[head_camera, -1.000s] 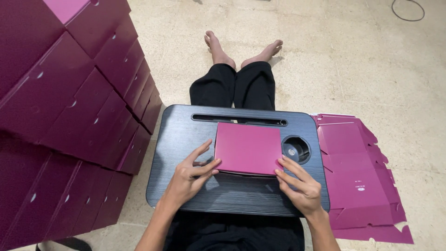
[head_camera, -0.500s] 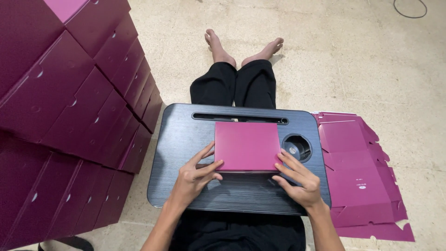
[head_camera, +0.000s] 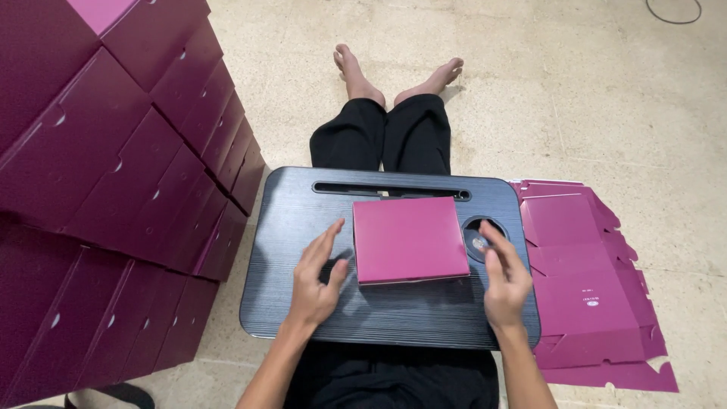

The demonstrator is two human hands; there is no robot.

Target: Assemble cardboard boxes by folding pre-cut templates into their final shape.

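Note:
A closed magenta cardboard box [head_camera: 409, 238] lies flat on a black lap tray [head_camera: 303, 227] across my legs. My left hand [head_camera: 318, 280] hovers just left of the box, fingers apart, thumb near its left edge. My right hand [head_camera: 503, 279] is to the box's right, fingers spread, over the tray's round cup recess [head_camera: 478, 236]. Neither hand holds anything.
A tall stack of assembled magenta boxes [head_camera: 113, 189] fills the left side. Flat unfolded magenta box blanks [head_camera: 591, 288] lie on the floor at the right. My legs and bare feet [head_camera: 394, 76] stretch ahead on a beige floor. A cable loop [head_camera: 674, 9] shows at the top right.
Both hands have lifted off the box and moved apart to its sides. The box lies flat on the tray, a little farther from me.

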